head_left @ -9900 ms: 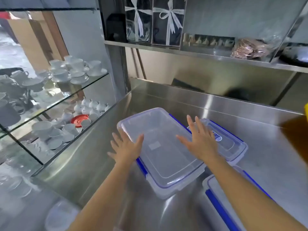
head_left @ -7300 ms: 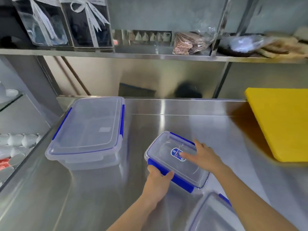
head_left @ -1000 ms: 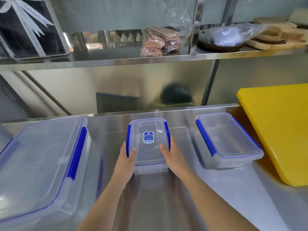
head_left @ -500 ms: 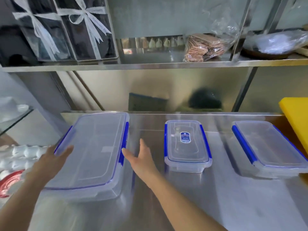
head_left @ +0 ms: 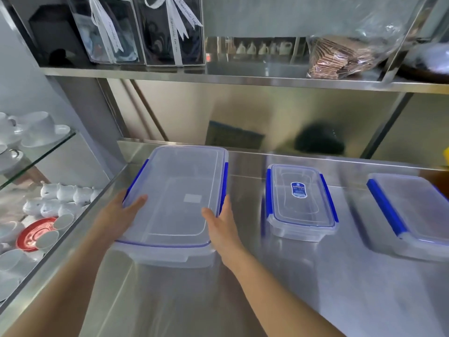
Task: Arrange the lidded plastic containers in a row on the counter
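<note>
The large lidded container (head_left: 177, 203) sits at the left end of the steel counter (head_left: 303, 288), its long axis running near to far. The left hand (head_left: 119, 215) and right hand (head_left: 222, 223) are pressed flat against its two long sides near the front corners, thumbs on the lid, clamping it between them. To its right stands the small labelled container (head_left: 301, 203), and further right the medium container (head_left: 413, 212), partly cut off by the frame edge. All three lie roughly in one line, well apart. Judged from this, the row is nearly complete; only final squaring of the large container appears to remain.
</note>
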{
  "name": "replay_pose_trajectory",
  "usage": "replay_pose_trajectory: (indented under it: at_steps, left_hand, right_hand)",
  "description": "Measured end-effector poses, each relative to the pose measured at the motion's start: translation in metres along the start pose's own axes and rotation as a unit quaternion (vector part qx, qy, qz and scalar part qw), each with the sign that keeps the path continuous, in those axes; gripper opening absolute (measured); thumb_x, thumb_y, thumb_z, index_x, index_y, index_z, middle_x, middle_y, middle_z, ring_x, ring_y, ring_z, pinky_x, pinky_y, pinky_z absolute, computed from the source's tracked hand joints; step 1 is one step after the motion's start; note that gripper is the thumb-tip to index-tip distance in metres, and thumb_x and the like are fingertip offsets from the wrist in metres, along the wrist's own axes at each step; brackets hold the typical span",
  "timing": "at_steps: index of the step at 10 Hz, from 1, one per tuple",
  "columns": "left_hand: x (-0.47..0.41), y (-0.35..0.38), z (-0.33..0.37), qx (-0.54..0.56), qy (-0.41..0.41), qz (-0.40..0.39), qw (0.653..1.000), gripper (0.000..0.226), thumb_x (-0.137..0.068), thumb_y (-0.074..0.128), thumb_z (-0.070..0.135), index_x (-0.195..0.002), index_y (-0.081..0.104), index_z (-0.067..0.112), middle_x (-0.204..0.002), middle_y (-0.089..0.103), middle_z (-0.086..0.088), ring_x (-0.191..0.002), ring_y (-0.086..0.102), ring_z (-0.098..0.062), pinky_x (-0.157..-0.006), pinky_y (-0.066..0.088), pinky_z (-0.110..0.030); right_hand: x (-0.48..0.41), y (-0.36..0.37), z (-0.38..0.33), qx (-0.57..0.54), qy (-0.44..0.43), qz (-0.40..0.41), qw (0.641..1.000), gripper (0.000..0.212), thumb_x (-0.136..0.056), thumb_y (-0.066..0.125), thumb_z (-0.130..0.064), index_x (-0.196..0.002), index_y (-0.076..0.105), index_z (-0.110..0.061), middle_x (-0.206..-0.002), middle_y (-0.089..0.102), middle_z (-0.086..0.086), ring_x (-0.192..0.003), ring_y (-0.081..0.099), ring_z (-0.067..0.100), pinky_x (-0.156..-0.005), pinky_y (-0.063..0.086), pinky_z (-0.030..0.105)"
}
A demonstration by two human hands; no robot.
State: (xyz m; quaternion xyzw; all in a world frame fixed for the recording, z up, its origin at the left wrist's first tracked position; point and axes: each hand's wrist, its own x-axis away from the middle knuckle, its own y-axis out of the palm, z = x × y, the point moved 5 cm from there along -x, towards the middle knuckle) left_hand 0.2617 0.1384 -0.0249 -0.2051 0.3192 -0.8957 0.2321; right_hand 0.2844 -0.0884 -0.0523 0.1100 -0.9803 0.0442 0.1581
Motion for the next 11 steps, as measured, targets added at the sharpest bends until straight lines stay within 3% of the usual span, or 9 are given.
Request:
replay_pose_trajectory:
  at_steps: [1, 2, 6, 8, 9, 10, 11]
  left_hand:
    - [0.001, 0.013, 0.01, 0.003, 0.013, -0.009, 1.0, 0.053, -0.081, 0.056, 0.057, -0.127, 0.048, 0.031, -0.119, 0.058, -0.006, -0.099, 0.063, -0.037, -0.09, 0.05, -0.054]
    - [-0.002, 0.015, 0.018, -0.001, 0.027, -0.01, 1.0, 0.054, -0.08, 0.054, 0.06, -0.127, 0.049, 0.033, -0.119, 0.058, -0.004, -0.099, 0.063, -0.036, -0.09, 0.051, -0.054]
    - [-0.018, 0.0, 0.009, 0.008, 0.022, 0.004, 1.0, 0.066, -0.069, 0.052, 0.071, -0.123, 0.049, 0.032, -0.116, 0.059, -0.003, -0.09, 0.064, -0.035, -0.087, 0.052, -0.054]
    - [-0.02, 0.004, 0.008, 0.011, 0.025, 0.006, 1.0, 0.057, -0.078, 0.052, 0.064, -0.123, 0.049, 0.028, -0.112, 0.059, -0.006, -0.084, 0.065, -0.035, -0.085, 0.052, -0.054]
    - [-0.022, 0.004, 0.01, -0.016, 0.036, 0.006, 0.999, 0.058, -0.08, 0.05, 0.062, -0.123, 0.051, 0.023, -0.114, 0.061, -0.01, -0.094, 0.063, -0.038, -0.09, 0.049, -0.053]
    - [-0.018, 0.0, 0.014, -0.095, 0.032, 0.01, 0.995, 0.068, -0.085, 0.046, 0.059, -0.138, 0.041, 0.015, -0.135, 0.053, -0.016, -0.12, 0.05, -0.039, -0.103, 0.038, -0.05]
    - [-0.012, -0.006, 0.033, -0.168, 0.068, 0.044, 0.982, 0.075, -0.084, 0.042, 0.062, -0.145, 0.03, 0.019, -0.146, 0.042, -0.017, -0.129, 0.041, -0.04, -0.105, 0.035, -0.051]
  right_hand:
    - [0.005, -0.018, 0.001, -0.016, 0.001, 0.016, 1.0, 0.072, -0.094, 0.048, -0.036, -0.15, 0.001, -0.032, -0.158, 0.019, -0.005, -0.142, 0.028, 0.02, -0.111, 0.034, 0.038]
    - [0.003, -0.025, -0.003, -0.009, -0.014, 0.022, 1.0, 0.071, -0.096, 0.045, -0.035, -0.15, 0.0, -0.03, -0.159, 0.017, -0.006, -0.143, 0.025, 0.02, -0.109, 0.031, 0.034]
    - [-0.01, -0.007, -0.015, 0.051, -0.009, 0.022, 0.998, 0.069, -0.097, 0.04, -0.036, -0.15, -0.003, -0.025, -0.158, 0.017, 0.0, -0.142, 0.027, 0.023, -0.107, 0.037, 0.037]
    - [-0.012, -0.01, -0.015, 0.072, -0.007, 0.012, 0.997, 0.07, -0.097, 0.04, -0.036, -0.151, -0.004, -0.024, -0.157, 0.017, 0.002, -0.137, 0.034, 0.024, -0.1, 0.041, 0.034]
    - [-0.012, -0.01, -0.018, 0.086, -0.006, 0.0, 0.996, 0.07, -0.097, 0.039, -0.035, -0.151, -0.005, -0.023, -0.157, 0.017, 0.004, -0.137, 0.034, 0.025, -0.1, 0.04, 0.034]
    - [-0.006, -0.012, -0.02, 0.131, 0.017, -0.013, 0.991, 0.074, -0.095, 0.04, -0.044, -0.151, -0.004, -0.022, -0.158, 0.016, 0.005, -0.14, 0.03, 0.027, -0.106, 0.037, 0.04]
    - [0.001, -0.027, -0.035, 0.19, 0.008, -0.022, 0.982, 0.075, -0.091, 0.041, -0.056, -0.15, 0.01, -0.021, -0.156, 0.025, 0.004, -0.139, 0.034, 0.028, -0.109, 0.037, 0.046]
